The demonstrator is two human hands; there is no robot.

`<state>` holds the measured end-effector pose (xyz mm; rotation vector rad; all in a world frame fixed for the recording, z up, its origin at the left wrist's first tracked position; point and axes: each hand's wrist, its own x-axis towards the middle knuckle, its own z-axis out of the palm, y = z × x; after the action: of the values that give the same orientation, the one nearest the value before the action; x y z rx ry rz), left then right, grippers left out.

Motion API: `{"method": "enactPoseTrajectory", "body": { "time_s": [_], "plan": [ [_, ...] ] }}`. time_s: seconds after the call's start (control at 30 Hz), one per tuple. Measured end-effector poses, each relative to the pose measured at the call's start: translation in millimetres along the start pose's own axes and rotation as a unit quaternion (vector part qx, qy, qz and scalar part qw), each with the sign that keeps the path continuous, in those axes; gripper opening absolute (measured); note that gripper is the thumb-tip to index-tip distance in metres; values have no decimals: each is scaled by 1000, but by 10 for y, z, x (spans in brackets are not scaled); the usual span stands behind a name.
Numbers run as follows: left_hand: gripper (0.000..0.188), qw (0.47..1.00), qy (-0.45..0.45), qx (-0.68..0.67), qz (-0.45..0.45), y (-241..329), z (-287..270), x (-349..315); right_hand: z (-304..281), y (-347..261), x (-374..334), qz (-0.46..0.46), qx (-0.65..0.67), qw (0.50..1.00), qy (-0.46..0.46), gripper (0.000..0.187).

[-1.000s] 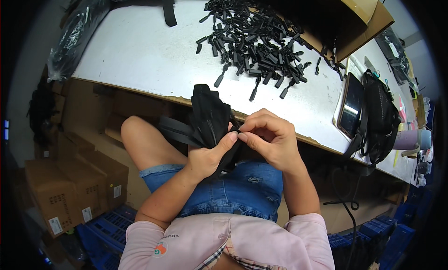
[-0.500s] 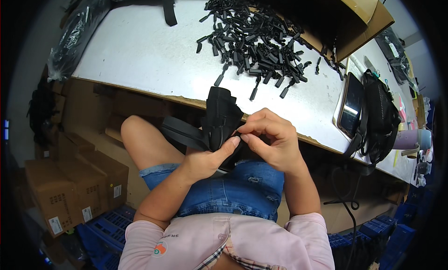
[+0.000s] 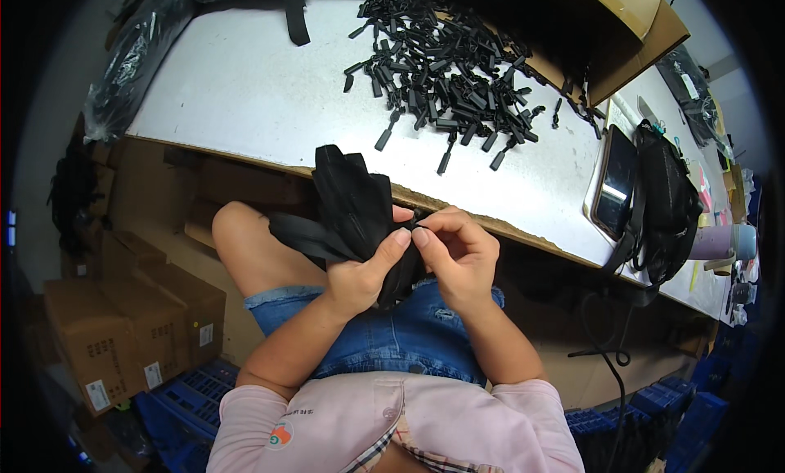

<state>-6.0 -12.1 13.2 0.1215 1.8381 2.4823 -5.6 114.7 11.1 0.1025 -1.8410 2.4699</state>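
Observation:
A folded black fabric bag (image 3: 352, 199) with a loose webbing strap (image 3: 304, 237) is held above my lap, just off the table's front edge. My left hand (image 3: 360, 283) is closed around its lower part, thumb on top. Against the bag's right edge, my right hand (image 3: 464, 256) pinches with thumb and forefinger, its fingertips meeting the left thumb tip. What lies in that pinch is small and dark, mostly hidden by the fingers. On the table beyond my hands spreads a heap of black zipper pulls (image 3: 458, 89), several lying loose at its near side.
A cardboard box (image 3: 642, 64) stands behind the heap. To the right lie a phone (image 3: 613, 185), a black waist bag (image 3: 664, 203) and a purple bottle (image 3: 713, 242). Cartons (image 3: 98, 326) and blue crates (image 3: 184, 407) sit at the lower left. A black cable (image 3: 615, 375) hangs at right.
The bag has shifted left and turned, its folds now fanning out more. My right hand has moved slightly left and down, still pinching at the bag's edge.

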Motion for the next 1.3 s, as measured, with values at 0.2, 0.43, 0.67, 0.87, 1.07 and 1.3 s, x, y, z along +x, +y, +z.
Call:
{"method": "enactPoseTrajectory", "body": {
  "time_s": [0.2,0.43,0.67,0.87,1.07,1.3],
  "plan": [
    [20,997,-52,-28,-48,47,-78,15,-149,-88,66,202,171,961,-76,6],
    [22,999,-33,-9,-31,32,1,4,-30,19,-16,35,39,999,3,6],
    [21,999,-13,23,-20,89,62,-30,-29,67,-60,-12,-47,999,-11,4],
    [21,996,-49,74,-9,143,-1,-4,-96,36,-55,83,52,993,-67,7],
    [17,995,-61,33,-78,133,-77,17,-96,116,-85,-41,-30,997,-64,8],
    [14,998,-12,46,-50,34,-54,-8,-112,-23,37,23,-42,995,-91,6]
  ]
}}
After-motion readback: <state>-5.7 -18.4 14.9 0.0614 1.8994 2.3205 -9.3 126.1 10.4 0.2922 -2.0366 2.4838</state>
